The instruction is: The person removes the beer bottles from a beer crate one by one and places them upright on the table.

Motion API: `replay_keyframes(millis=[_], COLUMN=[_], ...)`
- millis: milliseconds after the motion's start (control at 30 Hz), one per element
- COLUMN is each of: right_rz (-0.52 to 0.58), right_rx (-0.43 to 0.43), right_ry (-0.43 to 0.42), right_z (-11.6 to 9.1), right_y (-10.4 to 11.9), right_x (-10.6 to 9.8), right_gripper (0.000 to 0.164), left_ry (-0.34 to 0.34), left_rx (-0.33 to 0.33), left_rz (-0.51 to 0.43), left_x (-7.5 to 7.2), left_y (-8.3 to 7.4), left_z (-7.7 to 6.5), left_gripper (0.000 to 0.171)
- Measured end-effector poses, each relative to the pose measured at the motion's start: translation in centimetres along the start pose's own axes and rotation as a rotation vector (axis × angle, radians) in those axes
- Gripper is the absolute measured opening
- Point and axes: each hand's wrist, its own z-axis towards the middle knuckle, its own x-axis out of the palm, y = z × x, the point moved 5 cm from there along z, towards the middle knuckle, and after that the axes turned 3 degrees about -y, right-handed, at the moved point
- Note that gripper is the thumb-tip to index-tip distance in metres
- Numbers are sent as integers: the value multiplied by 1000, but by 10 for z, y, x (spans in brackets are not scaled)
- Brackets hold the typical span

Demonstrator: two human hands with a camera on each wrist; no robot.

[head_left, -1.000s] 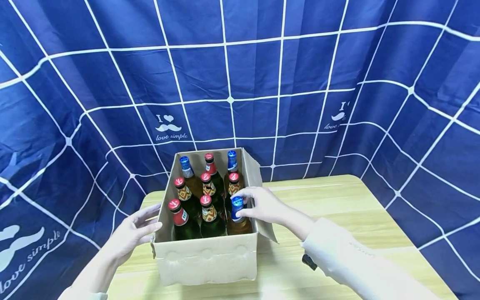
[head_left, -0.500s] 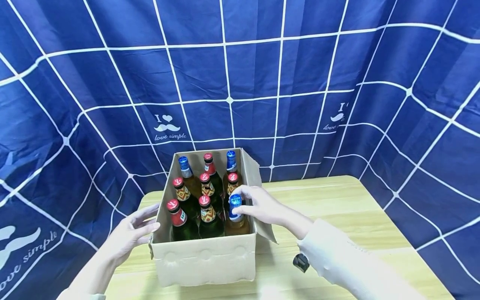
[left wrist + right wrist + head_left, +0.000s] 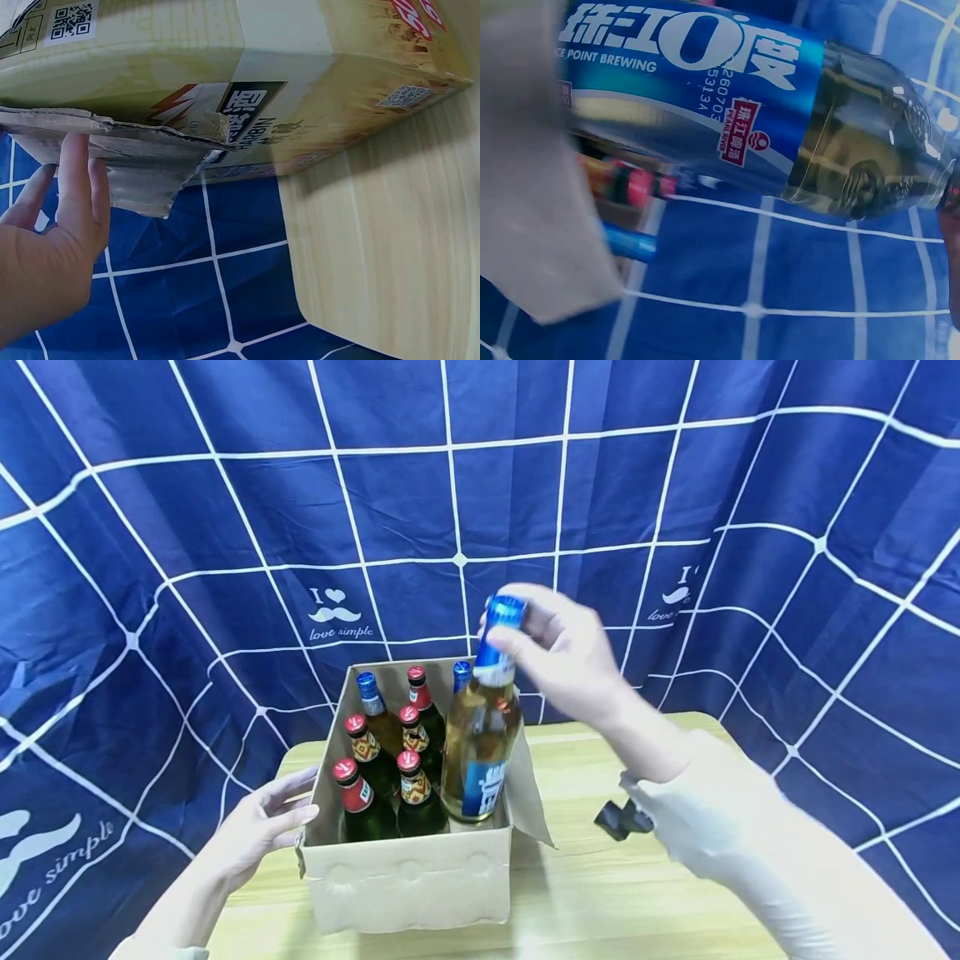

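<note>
One clear-glass, blue-necked, blue-labelled bottle (image 3: 480,727) hangs below R hand (image 3: 566,647), thumb & fingers pinching its neck; long axis steep, base tilted twd L hand (image 3: 262,827). R's nearer. L fingers extended beside tan open-top cardboard box (image 3: 408,885); whether base clears it, can't tell.

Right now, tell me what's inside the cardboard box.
Five red-capped bottles and two blue-capped bottles show inside the cardboard box in the head view. The held bottle covers part of the right side; the boxed bottles' bases are hidden.
</note>
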Motion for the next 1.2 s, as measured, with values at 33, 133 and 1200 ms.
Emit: replay_keyframes(millis=[33, 133, 1200], right_rz=[4, -5, -921], right_rx=[-31, -95, 291], right_ry=[-32, -118, -487], right_z=[6, 22, -40], right_y=[10, 33, -155], right_x=[-5, -22, -235], right_gripper=[27, 23, 40], left_ry=[-1, 2, 5], left_rx=[-1, -5, -10], left_rz=[5, 2, 11], left_x=[0, 0, 3], left_y=[0, -1, -3], left_z=[0, 0, -1], left_gripper=[61, 61, 63])
